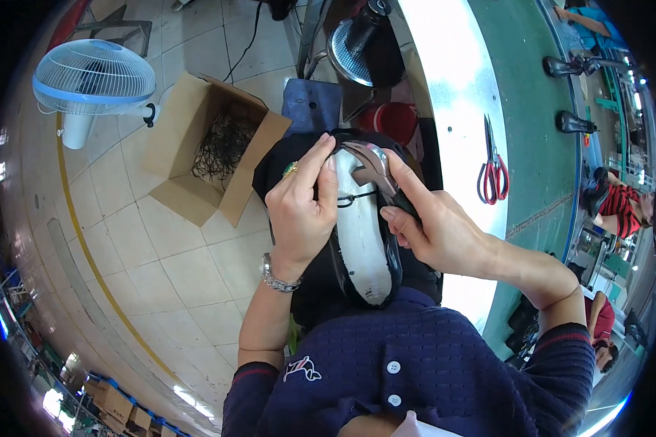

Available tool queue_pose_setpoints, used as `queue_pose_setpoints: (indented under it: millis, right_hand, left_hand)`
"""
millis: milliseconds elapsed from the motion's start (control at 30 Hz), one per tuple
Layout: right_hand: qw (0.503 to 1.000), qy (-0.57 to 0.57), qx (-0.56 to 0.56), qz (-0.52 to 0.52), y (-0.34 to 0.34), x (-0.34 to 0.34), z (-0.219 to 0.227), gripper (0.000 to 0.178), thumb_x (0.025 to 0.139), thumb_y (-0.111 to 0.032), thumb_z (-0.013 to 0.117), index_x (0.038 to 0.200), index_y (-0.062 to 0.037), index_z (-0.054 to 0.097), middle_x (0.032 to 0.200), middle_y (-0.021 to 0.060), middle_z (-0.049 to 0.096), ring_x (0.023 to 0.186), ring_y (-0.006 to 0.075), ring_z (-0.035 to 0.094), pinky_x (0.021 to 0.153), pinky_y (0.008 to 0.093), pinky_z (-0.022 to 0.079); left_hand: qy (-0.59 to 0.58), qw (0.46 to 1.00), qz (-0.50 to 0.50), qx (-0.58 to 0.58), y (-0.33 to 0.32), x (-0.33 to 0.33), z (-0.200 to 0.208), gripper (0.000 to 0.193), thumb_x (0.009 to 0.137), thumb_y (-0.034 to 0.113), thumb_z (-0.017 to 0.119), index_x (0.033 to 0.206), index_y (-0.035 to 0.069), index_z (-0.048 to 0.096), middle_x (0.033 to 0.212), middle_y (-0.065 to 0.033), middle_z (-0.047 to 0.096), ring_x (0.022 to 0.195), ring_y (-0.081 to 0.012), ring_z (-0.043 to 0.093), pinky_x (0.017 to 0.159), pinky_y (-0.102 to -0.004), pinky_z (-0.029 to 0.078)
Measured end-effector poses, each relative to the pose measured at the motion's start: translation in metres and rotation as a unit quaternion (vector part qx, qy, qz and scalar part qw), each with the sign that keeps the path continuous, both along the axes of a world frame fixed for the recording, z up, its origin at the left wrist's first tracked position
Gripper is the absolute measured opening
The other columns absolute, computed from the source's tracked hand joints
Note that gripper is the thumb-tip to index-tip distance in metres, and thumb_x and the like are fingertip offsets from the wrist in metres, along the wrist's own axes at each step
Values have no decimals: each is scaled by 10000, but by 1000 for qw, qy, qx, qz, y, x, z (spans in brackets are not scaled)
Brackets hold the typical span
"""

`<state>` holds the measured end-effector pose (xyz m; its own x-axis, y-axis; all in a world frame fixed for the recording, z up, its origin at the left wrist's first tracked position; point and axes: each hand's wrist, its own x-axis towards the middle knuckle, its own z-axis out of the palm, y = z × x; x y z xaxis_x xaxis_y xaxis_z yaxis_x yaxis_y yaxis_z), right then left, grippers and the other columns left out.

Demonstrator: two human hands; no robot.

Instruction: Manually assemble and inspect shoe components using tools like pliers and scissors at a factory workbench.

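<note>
On my lap lies a white shoe last [363, 251], sole side up, with a black shoe upper [396, 266] wrapped around its sides. A thin black cord crosses the last near its middle. My right hand [444, 231] is closed around the handles of metal lasting pliers [375, 162], whose jaws reach the upper's edge at the far end of the last. My left hand [299, 215] presses its fingers and thumb together against the upper at that same end, on the left side. What lies between those fingertips is partly hidden.
Right of me, a white-topped bench [474, 240] carries red-handled scissors [494, 178]. At left, a cardboard box [186, 156] holds black cord scraps, with a fan [95, 76] beyond. A round stool [350, 62] and red bucket [390, 122] stand ahead. Other people work at far right.
</note>
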<state>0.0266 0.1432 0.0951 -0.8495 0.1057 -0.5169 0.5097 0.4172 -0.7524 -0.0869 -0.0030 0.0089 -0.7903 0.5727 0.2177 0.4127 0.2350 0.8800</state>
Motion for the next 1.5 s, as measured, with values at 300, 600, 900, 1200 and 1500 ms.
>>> queue_pose_setpoints:
  millis: [300, 600, 900, 1200, 1500]
  right_hand:
    - [981, 55, 178, 61, -8, 14, -3, 723, 909, -80, 567, 1495, -29, 147, 747, 226, 646, 566, 365, 641, 533, 435, 517]
    - [977, -38, -197, -68, 22, 5, 11, 692, 969, -57, 538, 1542, -112, 153, 852, 56, 607, 730, 111, 603, 728, 289, 512]
    - [978, -4, 197, 69, 2, 7, 14, 722, 917, -42, 551, 1518, -111, 157, 611, 225, 590, 530, 392, 602, 533, 445, 462]
    - [932, 262, 247, -44, 2, -24, 53, 716, 917, -97, 595, 1509, -55, 196, 630, 146, 616, 568, 266, 673, 544, 334, 505]
    - [940, 154, 291, 89, -5, -18, 40, 690, 918, -138, 572, 1521, -137, 237, 564, 149, 594, 489, 320, 609, 487, 387, 498]
  left_hand:
    - [-24, 994, -95, 45, -12, -10, -4, 182, 866, -29, 600, 1035, 11, 654, 1170, -166, 665, 772, -234, 704, 657, -290, 534]
    - [28, 995, -95, 17, -14, -11, 0, 204, 818, -63, 614, 1001, 11, 667, 1173, -162, 663, 726, -236, 694, 640, -297, 533]
    - [118, 985, -122, -35, -14, -11, 3, 279, 797, -78, 616, 1052, 22, 669, 1225, -154, 639, 758, -226, 662, 672, -309, 525]
    - [157, 978, -121, -60, -18, -11, 0, 279, 774, -67, 612, 1033, 33, 636, 1282, -183, 593, 918, -306, 679, 763, -353, 553]
    - [161, 976, -126, -78, -21, -11, 3, 306, 774, -75, 601, 1064, 17, 630, 1270, -186, 599, 926, -310, 678, 774, -354, 554]
